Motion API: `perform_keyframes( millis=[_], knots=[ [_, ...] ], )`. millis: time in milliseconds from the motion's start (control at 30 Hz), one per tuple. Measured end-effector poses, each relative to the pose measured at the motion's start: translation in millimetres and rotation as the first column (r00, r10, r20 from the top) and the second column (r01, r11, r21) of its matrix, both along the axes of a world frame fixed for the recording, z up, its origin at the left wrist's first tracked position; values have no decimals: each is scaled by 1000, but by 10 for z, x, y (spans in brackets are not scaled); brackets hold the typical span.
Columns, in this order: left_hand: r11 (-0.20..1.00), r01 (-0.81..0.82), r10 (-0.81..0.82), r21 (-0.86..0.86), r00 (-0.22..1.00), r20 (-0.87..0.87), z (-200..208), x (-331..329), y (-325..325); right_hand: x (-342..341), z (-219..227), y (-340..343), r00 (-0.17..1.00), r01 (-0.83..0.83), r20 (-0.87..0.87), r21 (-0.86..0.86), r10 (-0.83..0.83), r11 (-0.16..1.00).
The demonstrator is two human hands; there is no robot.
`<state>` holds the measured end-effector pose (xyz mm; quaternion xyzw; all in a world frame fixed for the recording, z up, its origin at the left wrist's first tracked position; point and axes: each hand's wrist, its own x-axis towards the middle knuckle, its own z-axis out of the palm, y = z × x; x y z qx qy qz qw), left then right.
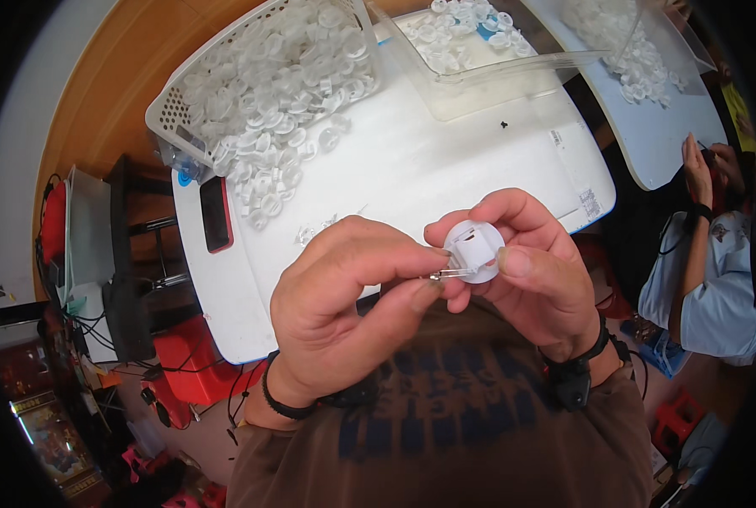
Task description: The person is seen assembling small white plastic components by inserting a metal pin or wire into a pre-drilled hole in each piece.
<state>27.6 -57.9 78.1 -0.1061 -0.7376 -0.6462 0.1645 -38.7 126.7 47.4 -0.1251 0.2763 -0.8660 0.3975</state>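
Left grip (pixel 344 300) pinches clear piece (pixel 456 273); right (pixel 540 269) holds disc (pixel 478 246).

Round white part (pixel 477 247) — slotted, face up; slim clear piece (pixel 455 273) — at rim.

Can't see the back of the white round part (pixel 478 245), turned away and covered by the right hand (pixel 534 275). Can't really make out the shiny end of the thin clear piece (pixel 456 273) either, tiny and pinched close by the left hand (pixel 344 296). Too small to name: some clear bits (pixel 313 231) partly behind that same hand, plus a black speck (pixel 504 124) on the tabletop (pixel 378 161). Can't count the pieces (pixel 285 68) buried in the basket (pixel 163 114), chopped off up top along with the clear bin (pixel 496 96). Can't see all of the co-worker (pixel 716 279) on the right, cut by the black rim, or identify the dark thing (pixel 709 158) by that person's hands (pixel 698 176).
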Motion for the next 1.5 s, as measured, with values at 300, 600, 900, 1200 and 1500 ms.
perform_keyframes(
  millis=[300, 600, 900, 1200, 1500],
  knots=[
    [991, -66, 70, -113, 997, 36, -20, -2, 0, -37, -66, -51, 999, -22, 32, -5, 22, 1000],
    [983, -80, 90, -164, 994, 55, -48, -62, 15, -47, -73, -30, 998, -15, 57, 33, 14, 999],
    [962, -59, 47, -268, 998, -50, -38, -102, 22, -43, -73, -17, 998, -12, 68, 115, 4, 993],
    [891, -95, 13, -444, 983, -185, -87, -33, 7, -24, -80, 13, 985, 100, -156, 179, -72, 979],
    [854, -110, 26, -509, 985, -169, -163, 19, 63, 6, -95, 3, 935, 184, -331, 151, -126, 971]
  ],
)
